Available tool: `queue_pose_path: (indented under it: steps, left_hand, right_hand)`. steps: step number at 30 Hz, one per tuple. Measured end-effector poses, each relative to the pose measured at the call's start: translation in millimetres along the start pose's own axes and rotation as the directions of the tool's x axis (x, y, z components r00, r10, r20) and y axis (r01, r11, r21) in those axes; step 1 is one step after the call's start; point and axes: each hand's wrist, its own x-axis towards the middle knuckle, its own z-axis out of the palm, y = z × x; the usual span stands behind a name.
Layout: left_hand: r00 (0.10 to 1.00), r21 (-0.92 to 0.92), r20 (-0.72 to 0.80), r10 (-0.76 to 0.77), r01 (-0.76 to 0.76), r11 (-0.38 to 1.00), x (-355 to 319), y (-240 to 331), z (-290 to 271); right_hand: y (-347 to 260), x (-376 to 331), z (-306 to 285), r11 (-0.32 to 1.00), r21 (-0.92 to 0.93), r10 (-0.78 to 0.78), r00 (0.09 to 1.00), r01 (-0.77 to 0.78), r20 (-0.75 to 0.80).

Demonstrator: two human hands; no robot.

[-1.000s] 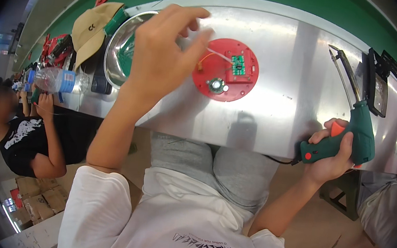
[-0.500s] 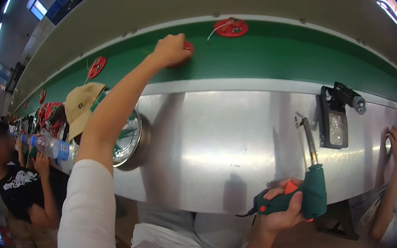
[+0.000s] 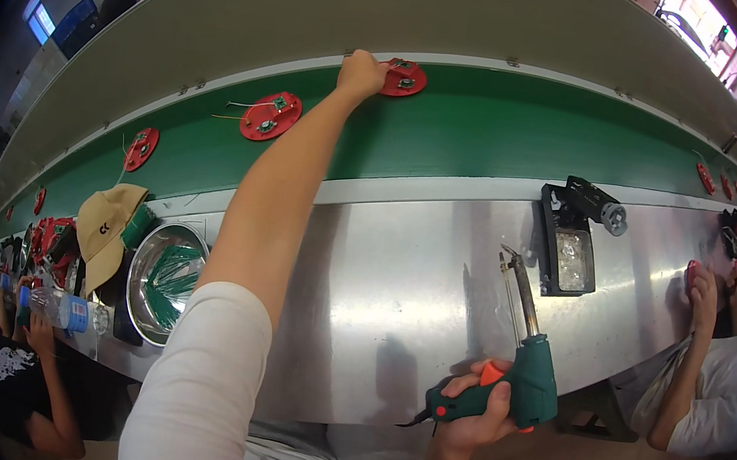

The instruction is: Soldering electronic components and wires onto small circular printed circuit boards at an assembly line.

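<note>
My left hand (image 3: pixel 363 75) reaches across to the green belt, fingers closed at the left edge of a round red plate (image 3: pixel 403 79) with small electronic parts on it. My fingertips are partly hidden there. To the left of that hand, another round red plate (image 3: pixel 270 115) with thin wires lies on the belt. My right hand (image 3: pixel 480 411) is wrapped round a dark green soldering gun (image 3: pixel 536 379) with an orange trigger, held above the near edge of the metal table. Its metal tip points away from me, left of a black stand (image 3: pixel 566 245).
The green belt (image 3: pixel 511 119) runs along the metal table (image 3: pixel 363 275). At left stand a metal bowl (image 3: pixel 140 294) of green strips, a tan cap (image 3: pixel 107 221) and a plastic bottle (image 3: pixel 64 309). Co-workers sit on both sides; one hand (image 3: pixel 703 294) shows at right.
My left hand has let go of one red plate and moved right to another on the belt. The view has shifted. My right hand still holds the soldering gun.
</note>
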Motion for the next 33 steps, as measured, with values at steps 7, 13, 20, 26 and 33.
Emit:
queue_pose_path:
  steps: [7,13,20,26,33]
  left_hand:
    - [0.96,0.165,-0.076,0.27,-0.255,0.953,-63,19,-87]
    - [0.985,-0.003,0.113,0.131,-0.131,0.991,-228,10,-155]
    - [0.838,0.027,0.202,0.506,-0.521,0.853,-379,-10,-177]
    - [0.733,0.062,0.43,0.527,-0.606,0.793,-391,-50,-216]
    - [0.967,0.224,0.14,0.215,-0.242,0.944,-355,-111,-292]
  right_hand:
    - [2,-2,1,0.997,0.059,-0.039,0.999,0.04,-0.015]
    - [8,3,-10,0.998,0.042,-0.057,0.996,0.054,0.071]
    - [5,6,-9,0.997,0.002,-0.072,0.993,0.072,0.093]
    - [2,8,-4,0.997,-0.027,-0.071,0.99,0.074,0.118]
    - [0,10,-7,0.995,-0.078,-0.055,0.989,0.067,0.136]
